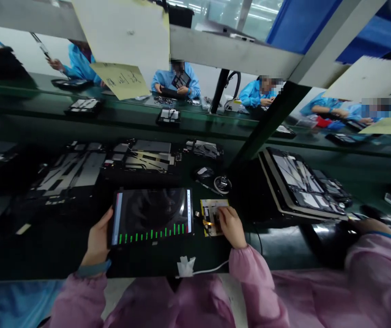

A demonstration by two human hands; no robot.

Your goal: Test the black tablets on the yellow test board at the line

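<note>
My left hand [98,239] grips the left edge of a dark tablet screen [152,216] lying flat in front of me; a row of green bars shows along its lower part. My right hand [231,225] rests with its fingers pressed on a small yellow circuit board [210,212] just right of the tablet. An orange flex cable [206,223] runs from that board toward the tablet. Both arms wear pink sleeves.
Trays of dark tablet parts [79,168] lie behind the tablet. A stack of opened tablets [301,184] sits at right, a tape roll [222,184] near the middle. A white cable [209,269] runs by the near edge. People in blue coats [178,79] work across the belt.
</note>
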